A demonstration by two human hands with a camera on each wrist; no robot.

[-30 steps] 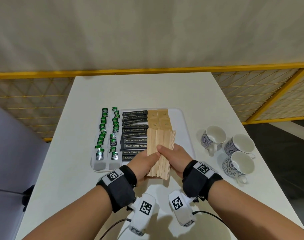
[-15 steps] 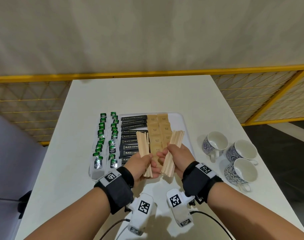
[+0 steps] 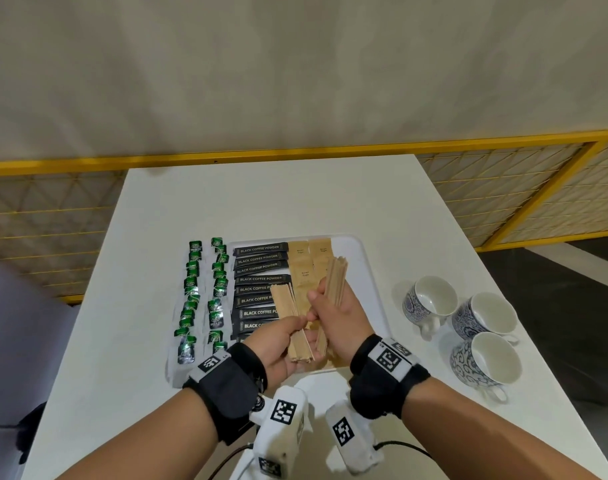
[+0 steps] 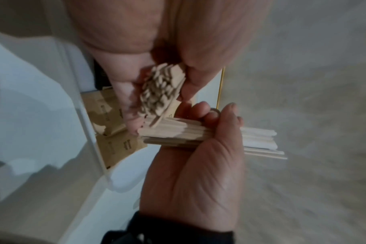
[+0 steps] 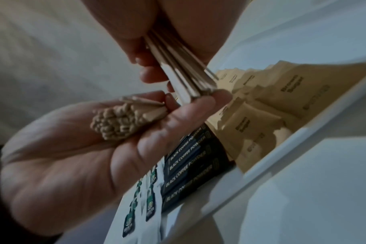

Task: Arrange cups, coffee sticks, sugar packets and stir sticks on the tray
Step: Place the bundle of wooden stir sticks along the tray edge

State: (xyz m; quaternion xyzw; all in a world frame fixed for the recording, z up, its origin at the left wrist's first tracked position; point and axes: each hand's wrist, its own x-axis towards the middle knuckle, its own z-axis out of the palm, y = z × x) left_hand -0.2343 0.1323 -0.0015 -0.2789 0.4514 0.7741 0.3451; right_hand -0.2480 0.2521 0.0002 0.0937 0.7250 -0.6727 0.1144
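Both hands are up over the near end of the tray [image 3: 365,258], each wrapped around its own bundle of wooden stir sticks. Left hand [image 3: 278,344] has its fingers and thumb curled round the left bundle [image 3: 288,317], which leans away and a little to the left. Right hand [image 3: 340,317] grips the right bundle [image 3: 335,282], which points away toward the tray's far right corner. Near ends of the two bundles almost meet between the palms, and the thumbs are close together; the wrist views show the stick ends fanned unevenly in each grip.

On the white tray, black coffee sticks [image 3: 261,268] lie stacked in a column down the left part, and brown sugar packets [image 3: 309,258] sit in two columns just to their right, partly hidden beneath the hands. A strip of bare tray runs along the right side, past the sugar packets. Green-labelled sachets [image 3: 205,292] lie in two rows along the tray's left edge; whether they rest on the tray or on the table [image 3: 278,199] I cannot tell.

Three patterned cups [image 3: 469,317] stand clustered on the table to the right of the tray, well apart from the right hand. Beyond the tray, the table is bare up to its far edge.
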